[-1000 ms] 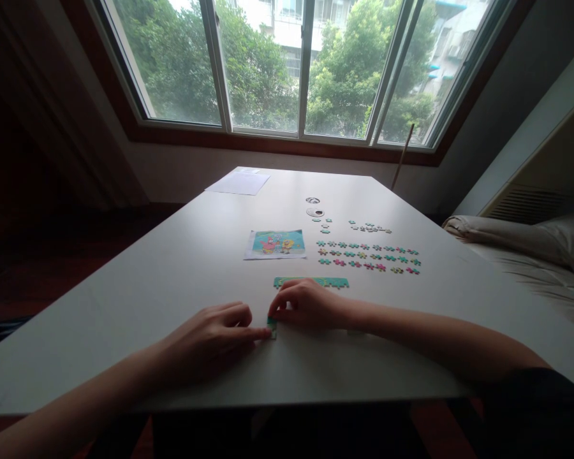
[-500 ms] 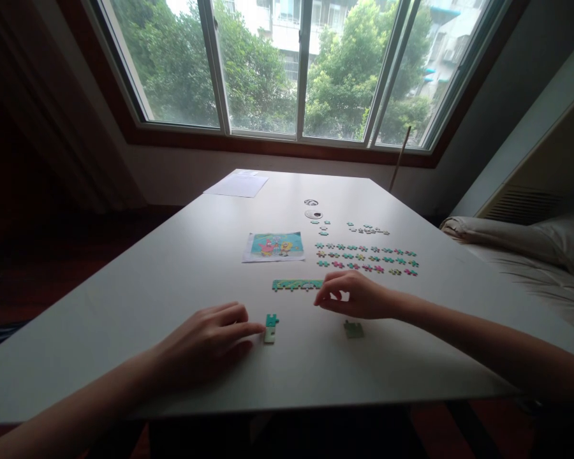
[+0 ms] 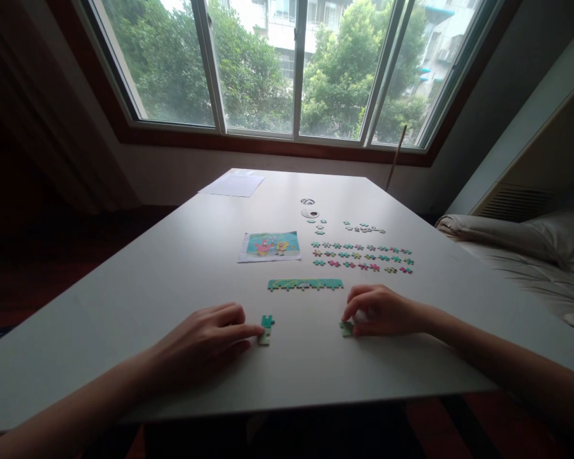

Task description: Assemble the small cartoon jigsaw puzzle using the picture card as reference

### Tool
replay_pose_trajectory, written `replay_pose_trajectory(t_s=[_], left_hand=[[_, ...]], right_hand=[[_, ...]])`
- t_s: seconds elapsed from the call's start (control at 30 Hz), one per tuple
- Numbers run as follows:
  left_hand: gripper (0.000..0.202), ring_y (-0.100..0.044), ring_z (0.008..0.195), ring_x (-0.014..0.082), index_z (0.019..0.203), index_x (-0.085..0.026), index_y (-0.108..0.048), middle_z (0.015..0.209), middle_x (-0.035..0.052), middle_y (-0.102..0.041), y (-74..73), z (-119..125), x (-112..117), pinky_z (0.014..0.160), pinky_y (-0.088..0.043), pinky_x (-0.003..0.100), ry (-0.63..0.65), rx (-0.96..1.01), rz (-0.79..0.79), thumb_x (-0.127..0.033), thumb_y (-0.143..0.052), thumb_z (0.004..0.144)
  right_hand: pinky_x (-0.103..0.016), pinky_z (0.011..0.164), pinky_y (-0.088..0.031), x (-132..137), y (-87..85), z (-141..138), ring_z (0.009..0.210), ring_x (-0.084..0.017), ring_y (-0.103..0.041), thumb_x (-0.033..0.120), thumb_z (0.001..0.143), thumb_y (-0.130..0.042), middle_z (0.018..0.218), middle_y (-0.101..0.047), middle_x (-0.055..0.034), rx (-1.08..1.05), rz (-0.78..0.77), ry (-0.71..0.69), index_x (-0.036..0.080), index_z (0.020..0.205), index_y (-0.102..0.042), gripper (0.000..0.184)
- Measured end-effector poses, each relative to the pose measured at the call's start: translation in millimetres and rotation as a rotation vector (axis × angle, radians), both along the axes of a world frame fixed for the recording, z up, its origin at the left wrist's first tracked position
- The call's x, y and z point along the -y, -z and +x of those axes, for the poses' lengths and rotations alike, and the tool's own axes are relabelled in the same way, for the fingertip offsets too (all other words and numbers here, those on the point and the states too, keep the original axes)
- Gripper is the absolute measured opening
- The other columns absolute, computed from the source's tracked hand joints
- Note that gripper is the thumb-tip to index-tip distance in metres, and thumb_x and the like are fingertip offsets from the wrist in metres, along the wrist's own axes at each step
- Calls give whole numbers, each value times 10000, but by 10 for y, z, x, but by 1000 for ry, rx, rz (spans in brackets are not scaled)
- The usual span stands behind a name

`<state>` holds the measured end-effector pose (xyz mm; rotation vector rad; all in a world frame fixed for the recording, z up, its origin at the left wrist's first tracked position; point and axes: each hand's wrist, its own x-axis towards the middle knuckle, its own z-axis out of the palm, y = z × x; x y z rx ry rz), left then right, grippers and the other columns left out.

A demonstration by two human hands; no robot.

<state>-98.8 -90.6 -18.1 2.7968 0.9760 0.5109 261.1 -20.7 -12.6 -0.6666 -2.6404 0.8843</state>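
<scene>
Seen from above the near edge of a white table [image 3: 172, 280]. Left hand [image 3: 203, 341] resting flat on the table, palm down, fingers loosely stretched, the index fingertip touching the left side of a small joined puzzle pair [image 3: 266, 329], teal above and pale green below; nothing gripped, fingers relaxed and open. Right hand [image 3: 382, 311] lying further to the right, well apart from the left one, fingers curled down, fingertips pressing on a single greenish puzzle piece [image 3: 347, 328] at its left side; pinched or only touched, cannot tell, since the piece lies flat on the table under the fingertips.

Just beyond both hands, between them and the picture card, a finished strip of green puzzle pieces [image 3: 305, 284] lying crosswise. Further back, a colourful reference picture [image 3: 270, 245] with cartoon figures, flat on the table. To its right, loose pieces [image 3: 361, 256] set out in three neat rows, teal, pink and yellow, with a shorter row [image 3: 363, 227] of pieces behind them. Near the middle of the table, two small round objects [image 3: 309, 208], too small to identify. At the far left corner, a sheet of white paper [image 3: 231, 184].

Behind the table, a wide window [image 3: 287, 70] with green trees and buildings outside. At the right side, a bed with a pillow [image 3: 521, 236].
</scene>
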Motion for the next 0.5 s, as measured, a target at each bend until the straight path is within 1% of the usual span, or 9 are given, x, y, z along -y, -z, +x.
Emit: replay_pose_trajectory(t_s=[0.1,0.37,0.5], left_hand=[[286,-503,645,113,1117,-253,-587,796,34,-533,8,-9,2,587,-380,198,21,-6,10,-156,-442,890],[290,-527,650,109,1120,-244,-577,798,32,-546,-40,15,9,591,-398,182,27,9,11,-140,-432,891],[300,-533,671,119,1142,-246,-553,825,39,-551,-4,1,2,610,-402,194,25,-1,-1,-136,-426,893]], right_hand=[[-162,549,-401,13,-11,-25,592,-50,-455,300,784,-633,850,-561,-35,8,-13,-32,189,953,-677,206],[-160,546,-403,19,-42,-16,601,-55,-450,308,782,-633,843,-554,-34,12,-14,-25,180,947,-667,212],[-160,542,-406,20,-55,-14,594,-53,-450,307,781,-635,845,-557,-36,12,-15,-26,170,941,-666,213]])
